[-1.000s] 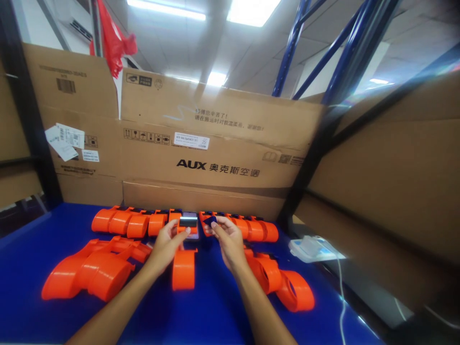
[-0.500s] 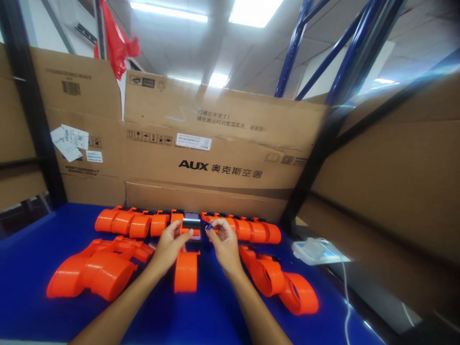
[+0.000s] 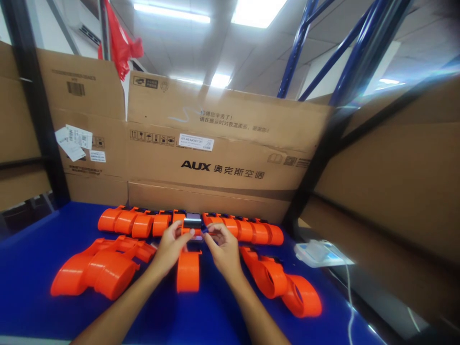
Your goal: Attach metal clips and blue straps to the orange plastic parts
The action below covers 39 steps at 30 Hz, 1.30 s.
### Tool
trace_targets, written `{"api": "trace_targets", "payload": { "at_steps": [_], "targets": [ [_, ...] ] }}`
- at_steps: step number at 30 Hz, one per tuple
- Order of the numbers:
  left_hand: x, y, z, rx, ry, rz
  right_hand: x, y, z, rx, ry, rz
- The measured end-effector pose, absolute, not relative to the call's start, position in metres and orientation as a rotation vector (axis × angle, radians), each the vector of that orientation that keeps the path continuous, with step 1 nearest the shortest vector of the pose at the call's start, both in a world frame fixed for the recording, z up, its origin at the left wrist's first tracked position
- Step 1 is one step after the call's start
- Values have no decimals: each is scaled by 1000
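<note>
- The left hand (image 3: 171, 247) is held over the blue counter (image 3: 32, 249), its fingers curled and its thumb and forefinger closed on the left edge of the head of an orange part (image 3: 188, 268) that lies in the middle of the counter.
- The top end of that orange part carries a small dark and silver piece (image 3: 192, 222), and the left grip is pinched just beside it.
- The right hand (image 3: 223, 249) is set close to the left one, its grip narrowed to a pinch on a small dark blue bit (image 3: 205, 230) at the right side of the same head; what that bit is cannot be told.
- The two hands are almost touching at the fingertips.
- A row of orange parts (image 3: 143, 223) is lined up along the back of the counter, against a cardboard box (image 3: 223, 143) printed with AUX.
- More orange parts are laid in a heap at the left (image 3: 97, 270) and in a pair at the right (image 3: 283, 285).
- A white device (image 3: 316, 253) with a cable is seen at the right edge of the counter, well apart from the hands.
</note>
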<state>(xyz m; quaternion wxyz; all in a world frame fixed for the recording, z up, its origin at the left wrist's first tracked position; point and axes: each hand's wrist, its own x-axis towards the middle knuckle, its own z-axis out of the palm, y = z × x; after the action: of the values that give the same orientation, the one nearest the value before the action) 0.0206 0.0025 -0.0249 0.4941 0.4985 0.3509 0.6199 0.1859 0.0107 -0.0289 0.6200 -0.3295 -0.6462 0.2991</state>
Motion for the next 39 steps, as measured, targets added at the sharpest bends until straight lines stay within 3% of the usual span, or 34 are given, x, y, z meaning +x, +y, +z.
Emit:
{"api": "trace_targets", "payload": {
  "at_steps": [7,15,24,39],
  "targets": [
    [19,6,-29,1219,849,1494,186,8,-25,-726,-1587,648],
    [19,3,-27,1229,848,1485,197,4,-18,-851,-1921,187],
    [20,1,-25,1216,831,1475,205,2,-12,-869,-2114,-33],
    [21,3,-31,1218,798,1444,203,-5,-7,-862,-2110,59]
  ]
}}
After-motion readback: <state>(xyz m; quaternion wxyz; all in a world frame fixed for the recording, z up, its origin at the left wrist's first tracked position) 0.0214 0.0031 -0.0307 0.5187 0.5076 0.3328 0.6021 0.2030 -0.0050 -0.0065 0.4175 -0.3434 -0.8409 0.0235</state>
